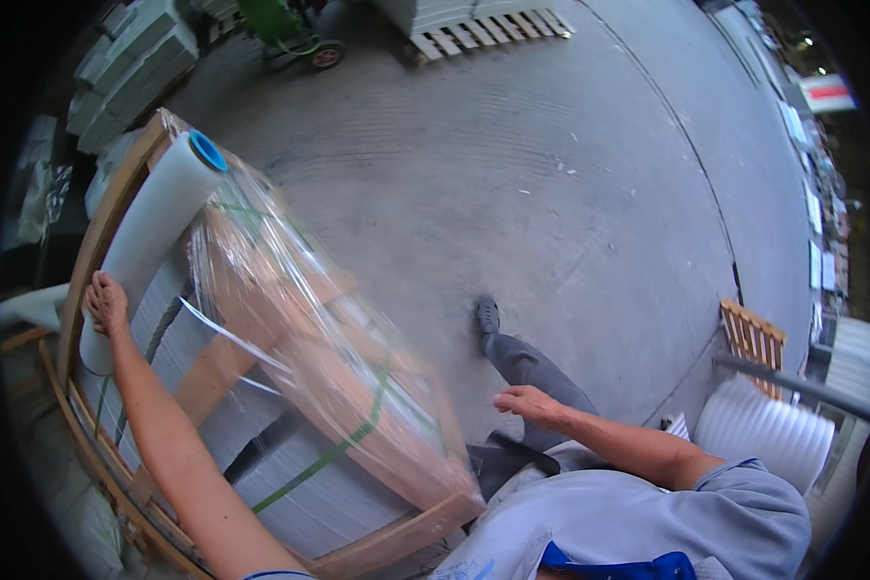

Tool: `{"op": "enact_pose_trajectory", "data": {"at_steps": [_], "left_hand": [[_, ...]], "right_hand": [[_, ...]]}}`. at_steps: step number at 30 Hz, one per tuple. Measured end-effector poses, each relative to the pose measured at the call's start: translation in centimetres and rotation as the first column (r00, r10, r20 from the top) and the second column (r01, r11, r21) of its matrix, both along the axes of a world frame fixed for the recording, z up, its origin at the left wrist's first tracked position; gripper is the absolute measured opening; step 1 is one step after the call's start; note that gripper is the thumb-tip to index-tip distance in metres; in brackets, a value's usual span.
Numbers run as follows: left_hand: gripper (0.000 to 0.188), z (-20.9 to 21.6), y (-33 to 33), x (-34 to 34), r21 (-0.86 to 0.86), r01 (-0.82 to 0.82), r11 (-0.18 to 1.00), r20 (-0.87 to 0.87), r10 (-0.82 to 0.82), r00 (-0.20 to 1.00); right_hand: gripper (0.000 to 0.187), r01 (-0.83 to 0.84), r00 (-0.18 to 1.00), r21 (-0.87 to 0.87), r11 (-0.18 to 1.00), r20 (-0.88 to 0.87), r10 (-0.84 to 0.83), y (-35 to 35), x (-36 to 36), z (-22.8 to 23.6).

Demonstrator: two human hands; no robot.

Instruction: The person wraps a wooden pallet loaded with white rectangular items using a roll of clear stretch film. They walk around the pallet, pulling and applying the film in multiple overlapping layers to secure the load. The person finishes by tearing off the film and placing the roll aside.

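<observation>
A big roll of clear stretch film (155, 227) with a blue core leans along the left side of a wooden crate (300, 377). My left hand (107, 303) grips the roll near its lower end, with the fingers bent over its far side. Clear film covers the crate's near and right faces, and green straps (333, 452) run around it. Inside the frame are pale stacked sheets. A loose white strip (232, 336) hangs over the crate's side. My right hand (534, 404) is in front of my body, to the right of the crate, fingers loosely extended and holding nothing.
Behind the crate stand wrapped stacks (145, 72), a green wheeled cart (285, 34) and a loaded pallet (493, 31). A small wooden pallet (754, 338) and white foam rolls (759, 435) are on the right. My foot (488, 314) is on the concrete floor.
</observation>
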State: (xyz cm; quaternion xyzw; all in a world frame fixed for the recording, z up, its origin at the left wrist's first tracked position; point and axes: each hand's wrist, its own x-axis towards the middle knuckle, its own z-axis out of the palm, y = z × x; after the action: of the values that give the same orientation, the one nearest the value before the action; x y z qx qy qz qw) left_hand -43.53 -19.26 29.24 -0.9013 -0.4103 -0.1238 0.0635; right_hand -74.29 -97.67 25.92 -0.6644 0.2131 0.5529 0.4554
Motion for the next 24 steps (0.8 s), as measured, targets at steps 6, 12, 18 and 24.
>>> {"op": "enact_pose_trajectory", "data": {"at_steps": [6, 12, 18, 24], "left_hand": [[0.055, 1.7, -3.0, -0.5, -0.102, -0.141, 0.985, 0.000, 0.142, 0.990], [0.052, 2.0, -6.0, -0.9, -0.035, -0.180, 0.983, 0.021, 0.181, 0.983], [0.045, 2.0, -8.8, -0.9, 0.119, -0.155, 0.981, 0.125, 0.140, 0.982], [0.039, 3.5, -11.3, -0.3, 0.138, -0.083, 0.987, 0.273, 0.043, 0.961]], "right_hand": [[0.045, 0.031, 1.000, -0.030, 0.999, 0.003, -0.031, -9.0, 9.8, -2.1], [0.044, -0.109, 0.979, -0.070, 0.992, 0.167, 0.120, -8.7, 22.3, -1.3], [0.047, -0.126, 0.957, 0.053, 0.991, 0.269, 0.108, 0.3, 36.9, 0.9], [0.047, -0.198, 0.927, -0.007, 0.980, 0.322, 0.190, 8.9, 49.9, 2.4]]}}
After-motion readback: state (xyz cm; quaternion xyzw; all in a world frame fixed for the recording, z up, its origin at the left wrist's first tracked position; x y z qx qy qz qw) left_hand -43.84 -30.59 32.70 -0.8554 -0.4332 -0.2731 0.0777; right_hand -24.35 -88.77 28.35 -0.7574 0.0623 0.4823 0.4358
